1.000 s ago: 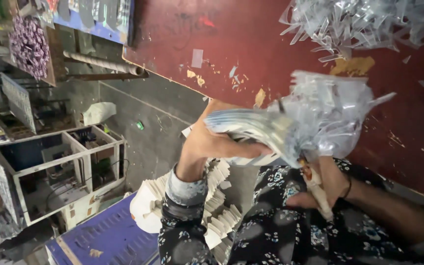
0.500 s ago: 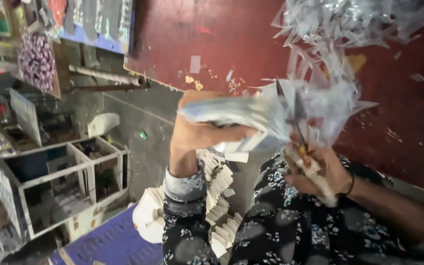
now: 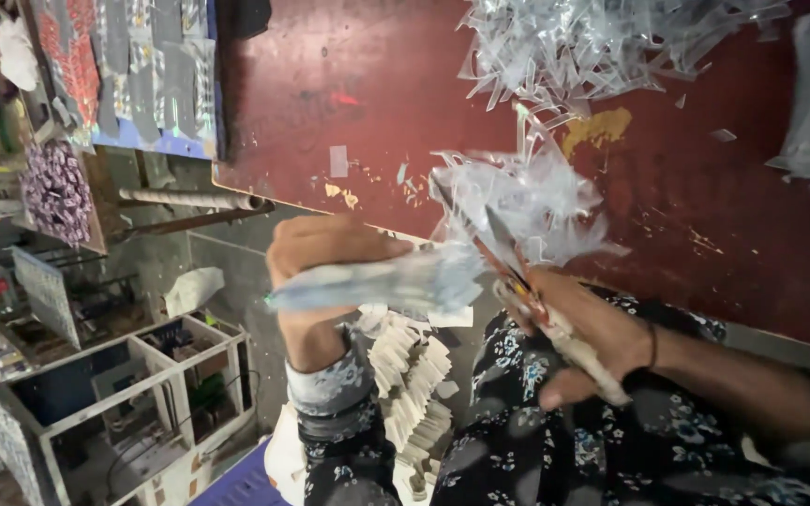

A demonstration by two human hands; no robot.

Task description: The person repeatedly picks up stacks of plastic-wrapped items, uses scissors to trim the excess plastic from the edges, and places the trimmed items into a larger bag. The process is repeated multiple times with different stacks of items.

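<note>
**Cutting a stack of clear plastic at the red table**

While I look down from the head camera, my left hand [image 3: 316,258] is clenched around a flat stack of clear plastic sheets [image 3: 377,281], holding it out level in front of my chest, just below the near edge of the red table [image 3: 330,103]. My right hand [image 3: 592,333] grips the wrapped handles of a pair of scissors [image 3: 508,258], whose blades stand open and point up into the far end of the stack, where the plastic fans out into a ragged, blurred bunch [image 3: 527,197]. The stack sits between my two hands, above my lap and my dark flowered clothing [image 3: 555,450].

On the table beyond, a heap of clear plastic scraps [image 3: 592,42] lies near the far edge, well apart from my hands. A pile of white folded paper pieces [image 3: 414,375] rests below my left wrist. To my left stands a white open shelf unit [image 3: 124,403] on the floor.
</note>
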